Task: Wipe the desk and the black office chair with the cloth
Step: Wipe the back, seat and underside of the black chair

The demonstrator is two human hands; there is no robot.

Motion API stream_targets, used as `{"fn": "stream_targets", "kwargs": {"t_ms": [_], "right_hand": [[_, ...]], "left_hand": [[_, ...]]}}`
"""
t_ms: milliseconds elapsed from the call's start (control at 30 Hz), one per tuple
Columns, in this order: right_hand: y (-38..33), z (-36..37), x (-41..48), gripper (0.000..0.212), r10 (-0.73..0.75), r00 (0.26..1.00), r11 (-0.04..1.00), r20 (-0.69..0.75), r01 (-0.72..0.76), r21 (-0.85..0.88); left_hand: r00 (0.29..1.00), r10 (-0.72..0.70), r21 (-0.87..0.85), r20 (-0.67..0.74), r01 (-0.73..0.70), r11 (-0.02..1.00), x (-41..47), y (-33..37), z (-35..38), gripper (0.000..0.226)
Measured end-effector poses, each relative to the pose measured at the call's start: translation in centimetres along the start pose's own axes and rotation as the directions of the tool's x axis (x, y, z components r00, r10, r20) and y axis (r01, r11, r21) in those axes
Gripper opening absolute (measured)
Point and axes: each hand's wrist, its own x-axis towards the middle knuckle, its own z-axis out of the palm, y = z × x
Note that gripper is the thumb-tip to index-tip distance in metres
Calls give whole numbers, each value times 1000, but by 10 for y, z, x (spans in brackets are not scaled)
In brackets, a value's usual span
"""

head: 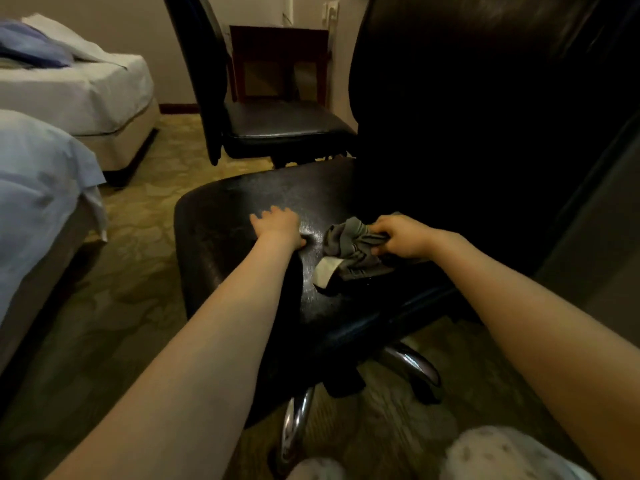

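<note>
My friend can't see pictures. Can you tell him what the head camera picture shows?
A person's right-hand grip holds a bunched grey cloth on the seat of a black office chair, with the left-hand grip resting open on the seat beside it. A second black chair and two beds stand beyond on patterned carpet.

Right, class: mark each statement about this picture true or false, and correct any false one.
1. The right hand grips a crumpled grey cloth. True.
2. The left hand holds a spray bottle. False: it rests open on the black leather chair seat, holding nothing.
3. A second black chair stands beyond the near one. True.
4. The cloth lies on the floor. False: it is on the seat.
</note>
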Motion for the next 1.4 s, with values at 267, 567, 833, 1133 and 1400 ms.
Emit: {"fn": "stream_targets", "kwargs": {"t_ms": [267, 567, 833, 1133, 1400], "right_hand": [[-7, 5, -13, 36, 61, 998, 998, -30, -62, -23], [-4, 0, -17, 34, 14, 1000, 1000, -23, -14, -27], [-6, -6, -33, 35, -98, 995, 992, 12, 99, -77], [8, -13, -83, 34, -168, 976, 973, 141, 187, -137], [22, -5, -133, 43, -195, 975, 968, 104, 209, -137]], "left_hand": [[995, 94, -1, -21, -94, 996, -36, 26, 0, 31], [996, 40, -62, -77, -45, 997, -71, 40, -2, 11], [998, -54, -210, 28, 58, 976, -92, 43, 23, 20], [993, -122, 39, 0, 122, 992, -96, 67, 27, 27], [999, -47, 84, -22, 49, 995, -103, 59, 28, 40]]}}
